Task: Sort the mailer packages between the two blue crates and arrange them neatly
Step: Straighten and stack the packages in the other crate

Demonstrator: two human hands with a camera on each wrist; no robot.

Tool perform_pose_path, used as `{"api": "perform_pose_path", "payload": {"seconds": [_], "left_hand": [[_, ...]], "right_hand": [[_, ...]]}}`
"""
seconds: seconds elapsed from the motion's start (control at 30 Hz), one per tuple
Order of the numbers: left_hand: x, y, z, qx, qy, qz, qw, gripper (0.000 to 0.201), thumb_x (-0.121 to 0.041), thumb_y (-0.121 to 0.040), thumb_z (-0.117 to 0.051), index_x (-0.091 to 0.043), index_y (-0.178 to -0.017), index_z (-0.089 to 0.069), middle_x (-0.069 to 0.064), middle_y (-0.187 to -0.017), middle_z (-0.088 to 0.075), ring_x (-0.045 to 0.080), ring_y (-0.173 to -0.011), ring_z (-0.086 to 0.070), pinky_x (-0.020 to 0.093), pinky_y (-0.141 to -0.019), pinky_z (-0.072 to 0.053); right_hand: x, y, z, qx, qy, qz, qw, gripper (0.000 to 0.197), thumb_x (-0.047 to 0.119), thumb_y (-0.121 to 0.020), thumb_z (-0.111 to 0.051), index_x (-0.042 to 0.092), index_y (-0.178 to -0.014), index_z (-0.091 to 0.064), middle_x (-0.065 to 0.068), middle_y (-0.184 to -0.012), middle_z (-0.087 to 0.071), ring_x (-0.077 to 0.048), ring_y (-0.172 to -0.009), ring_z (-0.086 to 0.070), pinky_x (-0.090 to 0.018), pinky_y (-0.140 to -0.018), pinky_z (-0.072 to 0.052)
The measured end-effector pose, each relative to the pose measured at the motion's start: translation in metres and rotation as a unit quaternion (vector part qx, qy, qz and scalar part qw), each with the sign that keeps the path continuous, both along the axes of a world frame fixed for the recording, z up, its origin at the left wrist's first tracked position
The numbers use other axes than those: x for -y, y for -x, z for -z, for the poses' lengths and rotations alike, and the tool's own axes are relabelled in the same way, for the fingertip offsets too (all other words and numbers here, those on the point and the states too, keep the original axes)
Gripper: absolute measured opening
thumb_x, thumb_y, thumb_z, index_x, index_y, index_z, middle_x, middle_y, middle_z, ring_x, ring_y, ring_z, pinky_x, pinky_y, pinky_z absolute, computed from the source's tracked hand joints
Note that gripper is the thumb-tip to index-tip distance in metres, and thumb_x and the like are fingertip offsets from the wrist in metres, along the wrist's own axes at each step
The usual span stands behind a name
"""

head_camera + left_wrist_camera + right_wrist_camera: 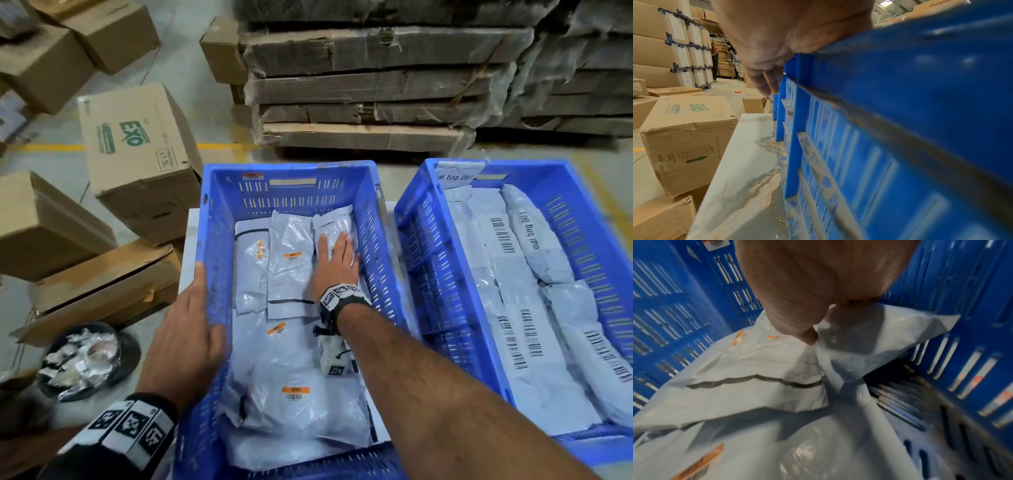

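Head view: two blue crates side by side on a pale table. Left crate part filled with grey mailer packages bearing small orange labels: three small ones in a row at the far end, larger ones nearer. Right hand inside this crate, palm down, fingers straight and slightly spread, pressing flat on the far right mailer beside the crate's right wall. Left hand laid over the left rim of the same crate, fingers straight along the outside, thumb on the inner side. Right crate packed with white mailers showing barcodes, lying in rows along its length. Cardboard boxes on the floor to the left, wrapped flat cardboard stacks behind, a dark bowl of foil scraps by the table.

Left wrist view: left hand resting on the rim of the left crate, fingers straight, pointing down the outer wall; table edge below, cardboard boxes beyond.

Right wrist view: right hand pressing down on the far right mailer, which is crumpled against the slotted wall of the left crate; fingers mostly hidden behind the palm; other grey mailers in the foreground, blurred
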State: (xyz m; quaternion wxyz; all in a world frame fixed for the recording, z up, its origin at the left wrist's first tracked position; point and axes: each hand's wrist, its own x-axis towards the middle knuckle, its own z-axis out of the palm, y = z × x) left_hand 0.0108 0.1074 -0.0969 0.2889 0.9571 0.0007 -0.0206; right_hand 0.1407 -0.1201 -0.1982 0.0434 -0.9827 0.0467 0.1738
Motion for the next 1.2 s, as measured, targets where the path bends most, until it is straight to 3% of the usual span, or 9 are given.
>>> {"api": "perform_pose_path", "payload": {"seconds": [0.13, 0.23, 0.33, 0.4, 0.57, 0.63, 0.73, 0.9, 1.2], "left_hand": [[0.001, 0.000, -0.001, 0.003, -0.006, -0.003, 1.000, 0.086, -0.023, -0.083, -0.039, -0.012, -0.162, -0.006, 0.017, -0.129, -0.053, 0.029, -0.108, -0.050, 0.043, -0.091, -0.043], [-0.001, 0.000, 0.001, 0.007, -0.009, -0.004, 1.000, 0.085, -0.023, -0.084, -0.039, -0.010, -0.162, -0.007, 0.021, -0.130, -0.052, 0.036, -0.111, -0.052, 0.046, -0.095, -0.044], [-0.002, -0.001, 0.002, 0.004, -0.020, -0.009, 1.000, 0.084, -0.027, -0.086, -0.036, -0.013, -0.162, -0.004, 0.020, -0.134, -0.050, 0.037, -0.112, -0.052, 0.049, -0.095, -0.047], [-0.001, 0.001, -0.001, 0.000, -0.027, -0.009, 1.000, 0.085, -0.029, -0.083, -0.033, -0.012, -0.161, -0.004, 0.019, -0.135, -0.049, 0.038, -0.112, -0.052, 0.051, -0.094, -0.047], [0.001, 0.002, -0.008, -0.006, -0.035, -0.016, 0.999, 0.087, -0.026, -0.081, -0.037, -0.010, -0.161, -0.008, 0.020, -0.133, -0.050, 0.041, -0.110, -0.053, 0.053, -0.093, -0.047], [0.002, 0.002, -0.010, -0.008, -0.034, -0.017, 0.999, 0.086, -0.027, -0.081, -0.037, -0.011, -0.161, -0.007, 0.019, -0.131, -0.051, 0.040, -0.107, -0.053, 0.053, -0.090, -0.048], [0.002, 0.004, -0.011, -0.010, -0.040, -0.016, 0.999, 0.086, -0.029, -0.082, -0.035, -0.012, -0.161, -0.005, 0.019, -0.129, -0.050, 0.039, -0.103, -0.053, 0.050, -0.087, -0.048], [0.002, 0.004, -0.014, -0.016, -0.042, -0.019, 0.999, 0.087, -0.031, -0.081, -0.033, -0.013, -0.161, -0.004, 0.020, -0.131, -0.050, 0.038, -0.104, -0.054, 0.048, -0.087, -0.048], [0.003, 0.004, -0.014, -0.019, -0.040, -0.023, 0.999, 0.085, -0.033, -0.084, -0.032, -0.014, -0.161, -0.003, 0.017, -0.128, -0.051, 0.033, -0.100, -0.053, 0.048, -0.086, -0.049]], "right_hand": [[0.004, 0.000, -0.023, 0.043, -0.036, -0.031, 0.998, 0.089, 0.034, -0.093, -0.049, 0.016, -0.159, 0.006, -0.025, -0.162, 0.011, -0.039, -0.151, 0.007, -0.052, -0.122, 0.000], [-0.006, 0.017, -0.047, 0.062, -0.115, -0.158, 0.979, 0.075, 0.036, -0.093, -0.053, 0.016, -0.157, -0.021, -0.020, -0.162, -0.018, -0.034, -0.149, -0.018, -0.045, -0.122, -0.016], [-0.020, 0.043, -0.072, -0.113, -0.195, -0.259, 0.939, 0.063, 0.039, -0.088, -0.065, 0.023, -0.146, -0.047, -0.008, -0.144, -0.053, -0.026, -0.131, -0.050, -0.036, -0.108, -0.041], [-0.027, 0.062, -0.087, -0.199, -0.186, -0.304, 0.913, 0.062, 0.045, -0.082, -0.072, 0.026, -0.139, -0.055, -0.003, -0.131, -0.063, -0.021, -0.118, -0.060, -0.034, -0.101, -0.047], [-0.019, 0.108, -0.104, -0.258, -0.174, -0.366, 0.877, 0.092, 0.073, -0.067, -0.073, 0.041, -0.147, -0.038, 0.004, -0.131, -0.059, -0.017, -0.118, -0.057, -0.035, -0.105, -0.044], [-0.012, 0.123, -0.106, -0.269, -0.155, -0.394, 0.865, 0.106, 0.071, -0.065, -0.076, 0.045, -0.152, -0.022, -0.002, -0.136, -0.053, -0.021, -0.123, -0.054, -0.038, -0.107, -0.043], [-0.004, 0.137, -0.100, -0.247, -0.094, -0.458, 0.849, 0.117, 0.057, -0.066, -0.079, 0.049, -0.153, -0.002, -0.012, -0.127, -0.046, -0.034, -0.113, -0.057, -0.044, -0.096, -0.049], [0.001, 0.136, -0.103, -0.189, -0.056, -0.497, 0.845, 0.108, 0.051, -0.079, -0.071, 0.045, -0.155, 0.005, -0.016, -0.123, -0.043, -0.037, -0.101, -0.056, -0.042, -0.080, -0.051], [0.016, 0.119, -0.108, -0.158, -0.099, -0.458, 0.869, 0.082, 0.054, -0.094, -0.053, 0.041, -0.158, -0.002, -0.016, -0.135, -0.043, -0.032, -0.126, -0.042, -0.042, -0.100, -0.040]]}}
